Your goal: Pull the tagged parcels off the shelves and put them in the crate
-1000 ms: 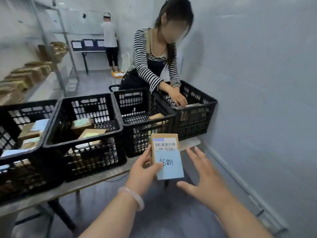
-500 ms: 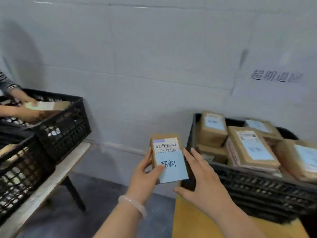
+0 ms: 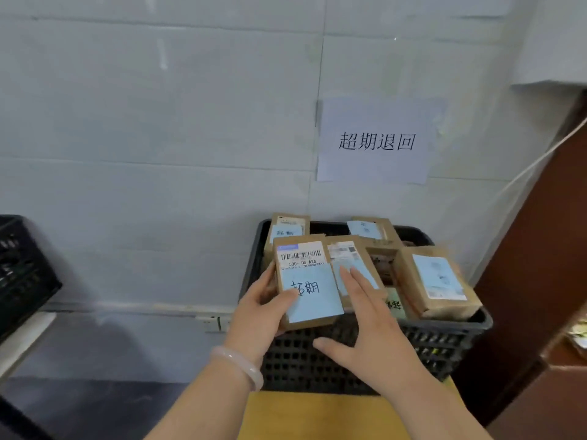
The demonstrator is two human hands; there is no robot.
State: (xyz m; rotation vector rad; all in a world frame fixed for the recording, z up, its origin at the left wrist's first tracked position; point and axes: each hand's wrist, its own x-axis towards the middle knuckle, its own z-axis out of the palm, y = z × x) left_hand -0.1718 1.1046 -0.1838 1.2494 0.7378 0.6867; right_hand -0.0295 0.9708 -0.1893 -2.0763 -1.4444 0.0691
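— Cardboard, entry one: how many parcels are in hand?

— One. The held parcel (image 3: 306, 281) is brown, with one barcode label at the top and one blue tag bearing handwritten characters below it. It is over the front-left corner of the black crate (image 3: 317, 360), above the rim and not resting inside.

— Hands?

— Two. The left hand (image 3: 263, 309) grasps the held parcel, with the thumb across the blue tag and the fingers behind the left edge. There is one pale bracelet (image 3: 238, 366) on that wrist. The right hand (image 3: 371, 331) is released and carries nothing. Its fingers are straight and spread over the crate's front rim, with the fingertips above the middle parcel (image 3: 347, 252). Whether they touch it cannot be told.

— Crate contents?

— Five parcels counted, piled higher than the rim; anything beneath is hidden. Four show blue tags: the back-left parcel (image 3: 287, 230), the back-right parcel (image 3: 368, 228), the middle parcel and the right parcel (image 3: 438, 281). The fifth is a brown box (image 3: 382, 265) between the middle and right parcels. One green slip (image 3: 395, 308) lies at the crate's front, just below that box.

— Around the crate?

— One paper sign (image 3: 374, 141) with four printed characters hangs on the wall above it. One yellow surface (image 3: 317, 414) lies under it. One second crate (image 3: 19, 268), also black, stands well to its left. One brown panel (image 3: 540, 281) stands to its right.
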